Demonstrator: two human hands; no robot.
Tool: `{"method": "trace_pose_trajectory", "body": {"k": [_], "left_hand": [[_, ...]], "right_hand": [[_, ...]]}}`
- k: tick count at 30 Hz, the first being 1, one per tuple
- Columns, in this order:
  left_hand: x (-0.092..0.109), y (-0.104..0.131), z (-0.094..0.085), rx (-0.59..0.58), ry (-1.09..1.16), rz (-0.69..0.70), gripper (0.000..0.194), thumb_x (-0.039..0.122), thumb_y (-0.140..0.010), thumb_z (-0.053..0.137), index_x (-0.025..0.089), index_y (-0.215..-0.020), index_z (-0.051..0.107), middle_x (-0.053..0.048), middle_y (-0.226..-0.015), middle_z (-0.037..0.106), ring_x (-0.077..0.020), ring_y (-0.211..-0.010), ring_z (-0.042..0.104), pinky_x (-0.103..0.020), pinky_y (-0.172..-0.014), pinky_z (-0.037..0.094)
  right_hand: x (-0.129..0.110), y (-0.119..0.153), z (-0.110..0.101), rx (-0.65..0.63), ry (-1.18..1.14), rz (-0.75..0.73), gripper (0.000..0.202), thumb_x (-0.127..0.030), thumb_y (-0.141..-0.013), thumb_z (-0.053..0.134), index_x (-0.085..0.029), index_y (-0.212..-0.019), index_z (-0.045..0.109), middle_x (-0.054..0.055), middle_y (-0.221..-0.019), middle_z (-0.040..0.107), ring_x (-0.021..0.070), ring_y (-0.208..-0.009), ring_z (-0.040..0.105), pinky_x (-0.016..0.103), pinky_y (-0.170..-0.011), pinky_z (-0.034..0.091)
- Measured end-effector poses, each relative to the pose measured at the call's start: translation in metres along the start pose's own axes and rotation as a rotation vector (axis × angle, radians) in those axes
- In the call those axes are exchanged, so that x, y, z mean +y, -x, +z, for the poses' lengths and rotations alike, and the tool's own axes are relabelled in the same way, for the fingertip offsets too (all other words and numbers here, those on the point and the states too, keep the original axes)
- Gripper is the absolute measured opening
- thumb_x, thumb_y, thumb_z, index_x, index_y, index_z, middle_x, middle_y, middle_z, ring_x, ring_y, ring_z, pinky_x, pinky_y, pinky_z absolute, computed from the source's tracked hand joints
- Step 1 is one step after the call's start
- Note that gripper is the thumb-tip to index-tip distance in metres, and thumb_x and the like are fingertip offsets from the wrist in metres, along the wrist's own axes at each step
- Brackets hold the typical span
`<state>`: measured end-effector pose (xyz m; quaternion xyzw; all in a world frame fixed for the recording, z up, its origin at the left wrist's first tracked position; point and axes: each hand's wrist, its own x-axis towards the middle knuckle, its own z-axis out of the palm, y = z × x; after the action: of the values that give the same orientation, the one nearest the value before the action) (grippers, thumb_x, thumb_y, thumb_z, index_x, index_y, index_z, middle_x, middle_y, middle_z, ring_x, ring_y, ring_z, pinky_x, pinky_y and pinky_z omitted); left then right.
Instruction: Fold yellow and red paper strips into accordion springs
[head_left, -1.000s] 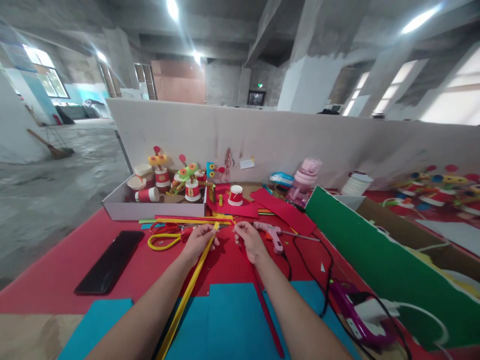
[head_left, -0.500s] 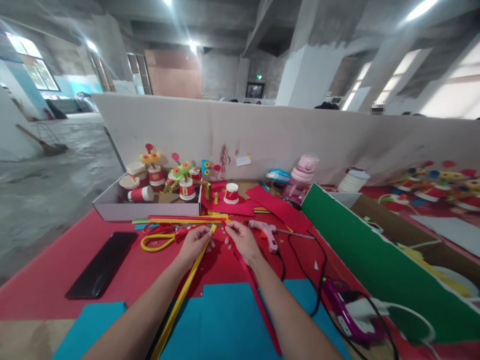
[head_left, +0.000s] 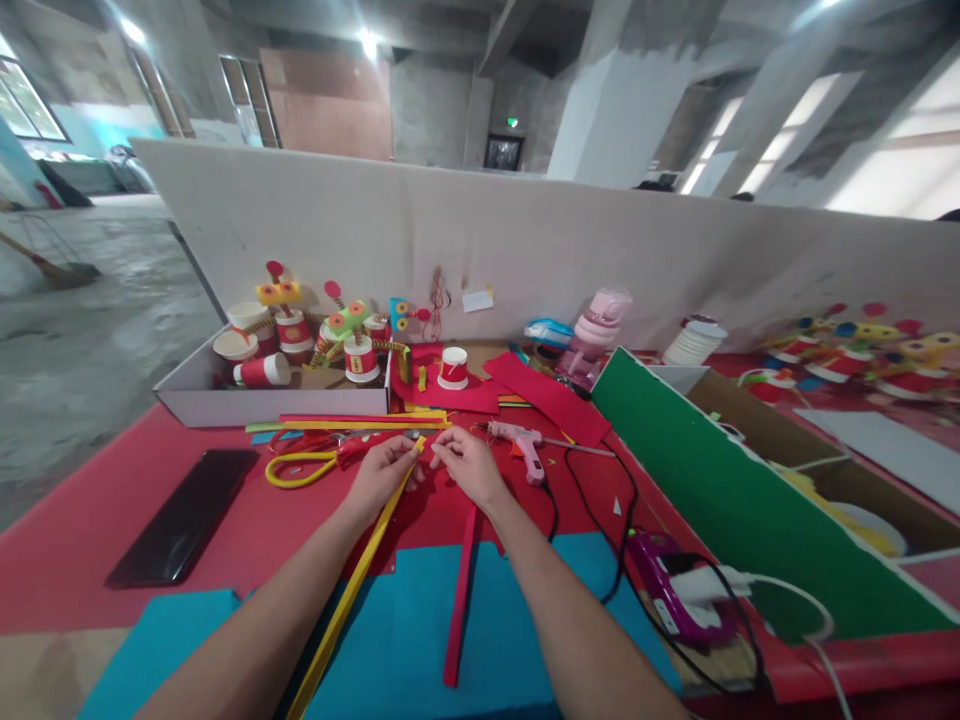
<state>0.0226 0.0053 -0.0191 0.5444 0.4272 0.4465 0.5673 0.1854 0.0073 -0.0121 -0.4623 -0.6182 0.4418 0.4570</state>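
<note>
My left hand [head_left: 386,470] pinches the top end of a long yellow paper strip [head_left: 352,590], which runs down past my forearm toward me. My right hand [head_left: 469,465] is closed at the fingertips, just right of the strip's yellow end, almost touching my left fingers. A red paper strip [head_left: 460,610] hangs or lies below my right hand, over blue paper [head_left: 390,640]; its top blends into the red tabletop. Left of my hands are scissors with yellow and red handles [head_left: 300,470]. A pink glue gun [head_left: 529,450] lies to the right.
Behind my hands stand a white box [head_left: 277,408] with paper-cup figures, more paper strips [head_left: 360,420] and a red cup [head_left: 453,372]. A black phone [head_left: 184,515] lies left. On the right are a green-sided box [head_left: 720,490], a purple power strip [head_left: 667,590] and cables.
The red strip's lower end has swung left, from beside my right forearm to between my arms. My hands have come closer together. The camera view has shifted slightly.
</note>
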Motion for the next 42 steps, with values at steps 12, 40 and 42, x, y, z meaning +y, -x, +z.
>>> {"method": "trace_pose_trajectory", "body": {"k": [12,40,42], "left_hand": [[0.0054,0.004,0.004,-0.036,0.054,-0.014,0.035,0.046,-0.075,0.065,0.016,-0.087,0.053,0.0,-0.055,0.063,-0.0103,-0.044,0.053,-0.021,-0.047,0.042],[0.0077,0.0065,0.007,-0.054,0.082,-0.02,0.036,0.044,-0.075,0.066,0.015,-0.094,0.057,0.001,-0.056,0.062,-0.0105,-0.045,0.055,-0.021,-0.047,0.042],[0.0074,0.0062,0.0071,-0.057,0.086,-0.018,0.037,0.044,-0.075,0.067,0.015,-0.094,0.057,0.001,-0.056,0.061,-0.0105,-0.046,0.055,-0.021,-0.047,0.042]], "right_hand": [[0.0047,0.0013,0.0025,0.029,0.015,0.036,0.028,-0.047,-0.079,0.06,-0.02,-0.074,0.052,-0.001,-0.06,0.066,0.0098,-0.042,0.051,0.018,-0.037,0.039],[0.007,0.0011,0.0043,0.067,0.03,0.04,0.027,-0.046,-0.079,0.06,-0.02,-0.073,0.054,0.001,-0.059,0.067,0.0126,-0.046,0.058,0.019,-0.038,0.04],[0.007,0.0011,0.0041,0.069,0.027,0.042,0.028,-0.046,-0.079,0.06,-0.02,-0.073,0.054,0.001,-0.059,0.067,0.0128,-0.046,0.058,0.019,-0.038,0.04]]}}
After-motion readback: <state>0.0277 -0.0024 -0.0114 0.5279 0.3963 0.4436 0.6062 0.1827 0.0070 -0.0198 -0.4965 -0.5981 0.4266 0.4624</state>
